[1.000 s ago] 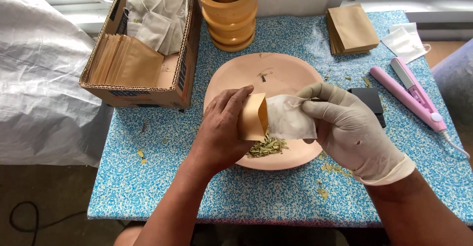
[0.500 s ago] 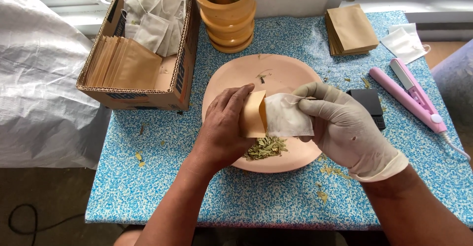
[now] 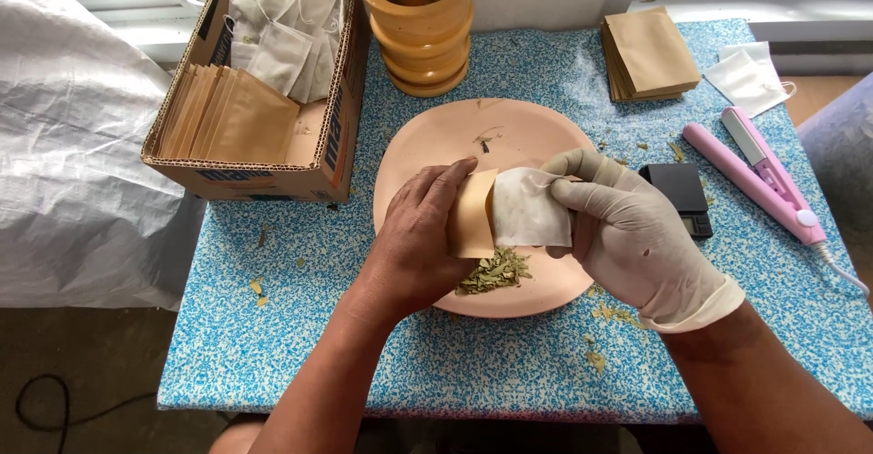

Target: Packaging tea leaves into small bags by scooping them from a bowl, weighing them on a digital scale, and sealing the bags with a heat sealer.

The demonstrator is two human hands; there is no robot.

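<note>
The white filter bag [image 3: 530, 206] and the brown paper envelope [image 3: 474, 214] meet edge to edge above the near half of the pink plate [image 3: 427, 140]. The bag is thin, soft, slightly creased, roughly square; its left edge sits at or just inside the mouth of the envelope, though how far in cannot be told. The envelope is flat, tan, stiffer than the bag, held upright with its opening turned right.

The left hand [image 3: 420, 240], bare, is closed on the envelope, fingers wrapped over its far face and thumb behind. The right hand [image 3: 627, 231], in a pale glove, pinches the bag from the right side, fingertips narrow on its edge.

Judgement: the step in hand is sliding the bag into the envelope. The next move calls for keeping the envelope mouth parted while the bag goes in flat, without folding or snagging.

Directly beneath the hands, a small heap of dried green leaves [image 3: 494, 272] lies on the plate. Far left stands a cardboard box [image 3: 245, 181] holding more envelopes and bags. A wooden mortar [image 3: 420, 35] stands beyond the plate. To the right lie a small black scale [image 3: 677, 195], a pink heat sealer [image 3: 759, 176] and a stack of envelopes [image 3: 647, 52], all on the blue speckled table [image 3: 273, 327].
</note>
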